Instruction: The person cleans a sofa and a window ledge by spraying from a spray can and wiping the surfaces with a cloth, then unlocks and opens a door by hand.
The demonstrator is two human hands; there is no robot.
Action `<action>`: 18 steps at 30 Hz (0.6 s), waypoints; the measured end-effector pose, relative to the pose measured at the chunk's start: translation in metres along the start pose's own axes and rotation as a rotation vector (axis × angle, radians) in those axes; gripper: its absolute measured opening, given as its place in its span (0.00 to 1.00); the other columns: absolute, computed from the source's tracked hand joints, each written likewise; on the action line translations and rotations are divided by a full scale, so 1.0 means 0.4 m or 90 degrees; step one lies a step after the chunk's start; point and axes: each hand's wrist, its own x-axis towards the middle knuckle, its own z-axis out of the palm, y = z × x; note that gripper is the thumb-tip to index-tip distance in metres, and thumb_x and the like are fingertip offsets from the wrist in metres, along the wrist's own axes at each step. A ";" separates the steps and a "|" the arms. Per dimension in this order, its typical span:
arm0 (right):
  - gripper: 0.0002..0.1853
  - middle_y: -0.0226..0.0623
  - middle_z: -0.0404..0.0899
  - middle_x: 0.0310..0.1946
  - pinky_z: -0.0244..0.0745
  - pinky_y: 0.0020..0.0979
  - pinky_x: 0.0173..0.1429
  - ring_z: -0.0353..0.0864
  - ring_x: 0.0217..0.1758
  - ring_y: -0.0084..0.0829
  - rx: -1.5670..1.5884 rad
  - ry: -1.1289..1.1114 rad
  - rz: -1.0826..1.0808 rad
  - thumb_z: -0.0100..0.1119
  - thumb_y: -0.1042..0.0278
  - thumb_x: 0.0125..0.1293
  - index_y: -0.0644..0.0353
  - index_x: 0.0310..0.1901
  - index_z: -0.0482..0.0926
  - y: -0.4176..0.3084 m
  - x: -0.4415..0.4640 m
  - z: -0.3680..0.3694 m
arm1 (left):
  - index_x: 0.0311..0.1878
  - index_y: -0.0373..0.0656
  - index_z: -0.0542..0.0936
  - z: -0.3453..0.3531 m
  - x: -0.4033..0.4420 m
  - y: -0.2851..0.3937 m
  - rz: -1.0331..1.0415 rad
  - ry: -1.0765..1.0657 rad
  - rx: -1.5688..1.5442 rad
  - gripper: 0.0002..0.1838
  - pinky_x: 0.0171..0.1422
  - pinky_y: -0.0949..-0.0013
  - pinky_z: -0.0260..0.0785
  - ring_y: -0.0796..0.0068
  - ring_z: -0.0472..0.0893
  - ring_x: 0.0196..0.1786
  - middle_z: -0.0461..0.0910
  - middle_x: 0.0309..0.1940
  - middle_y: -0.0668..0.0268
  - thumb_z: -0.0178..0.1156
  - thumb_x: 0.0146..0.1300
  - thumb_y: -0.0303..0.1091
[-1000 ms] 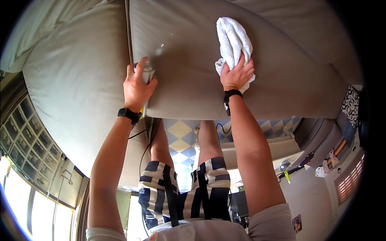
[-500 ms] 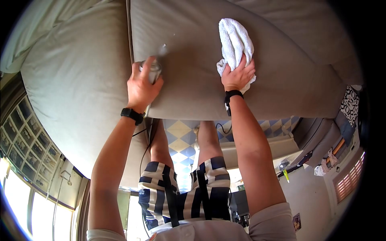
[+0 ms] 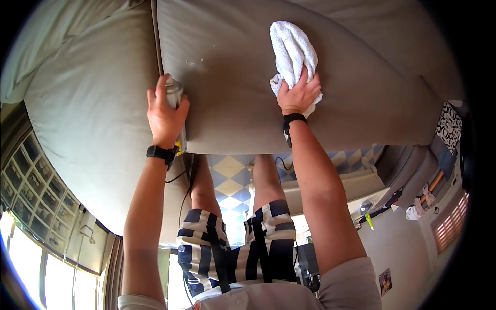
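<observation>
My left hand (image 3: 166,114) is wrapped round a spray can (image 3: 175,92), its index finger up at the can's top. The can is silvery near the top with a yellow patch lower down, and my hand covers much of it. White flecks of foam (image 3: 195,63) lie on the brown sofa seat (image 3: 227,103) beyond the can. On the same seat, farther right, my right hand (image 3: 300,94) is closed over the lower end of a white towel (image 3: 293,49), whose bunched folds stretch away from me.
A seam divides the seat from a paler sofa section (image 3: 93,103) at left. Below the seat's front edge, dark cables (image 3: 182,178) run past my legs over a blue-and-cream checked floor (image 3: 230,168). Another grey sofa (image 3: 408,173) and a patterned cushion (image 3: 448,126) are at far right.
My left hand has moved left with the spray can, toward the seam. The towel and my right hand sit slightly farther left in view. More white flecks show on the seat.
</observation>
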 end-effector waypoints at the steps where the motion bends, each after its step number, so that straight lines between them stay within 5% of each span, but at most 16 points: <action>1: 0.38 0.54 0.65 0.67 0.65 0.54 0.64 0.69 0.62 0.57 0.002 -0.001 -0.002 0.71 0.54 0.54 0.50 0.68 0.72 -0.001 0.002 0.000 | 0.71 0.52 0.72 -0.002 -0.007 -0.004 0.011 -0.020 0.008 0.36 0.55 0.54 0.78 0.50 0.82 0.51 0.77 0.54 0.56 0.71 0.58 0.29; 8: 0.29 0.49 0.73 0.56 0.72 0.55 0.56 0.75 0.56 0.57 0.133 -0.011 0.095 0.73 0.52 0.58 0.55 0.59 0.79 -0.022 0.038 -0.033 | 0.72 0.51 0.71 0.002 -0.112 -0.029 -0.043 -0.038 -0.045 0.37 0.59 0.52 0.76 0.51 0.81 0.54 0.77 0.53 0.55 0.70 0.58 0.30; 11: 0.23 0.48 0.75 0.53 0.72 0.56 0.53 0.76 0.52 0.57 0.373 -0.030 -0.041 0.72 0.52 0.60 0.56 0.53 0.83 -0.163 0.107 -0.044 | 0.73 0.51 0.71 -0.004 -0.158 -0.020 -0.086 -0.014 -0.046 0.38 0.59 0.51 0.76 0.49 0.80 0.55 0.77 0.54 0.54 0.71 0.58 0.30; 13: 0.22 0.45 0.75 0.55 0.73 0.56 0.50 0.75 0.54 0.56 0.368 -0.040 -0.191 0.74 0.52 0.58 0.53 0.51 0.85 -0.323 0.149 -0.030 | 0.73 0.50 0.70 0.003 -0.176 -0.034 -0.080 0.048 -0.023 0.38 0.56 0.50 0.78 0.48 0.81 0.53 0.76 0.54 0.54 0.71 0.57 0.32; 18: 0.25 0.41 0.75 0.60 0.68 0.51 0.56 0.72 0.56 0.50 0.075 -0.125 -0.140 0.76 0.55 0.53 0.43 0.55 0.84 -0.568 0.087 -0.075 | 0.74 0.46 0.69 -0.047 -0.150 -0.045 -0.083 0.185 -0.061 0.40 0.59 0.50 0.74 0.49 0.79 0.54 0.76 0.52 0.53 0.72 0.57 0.28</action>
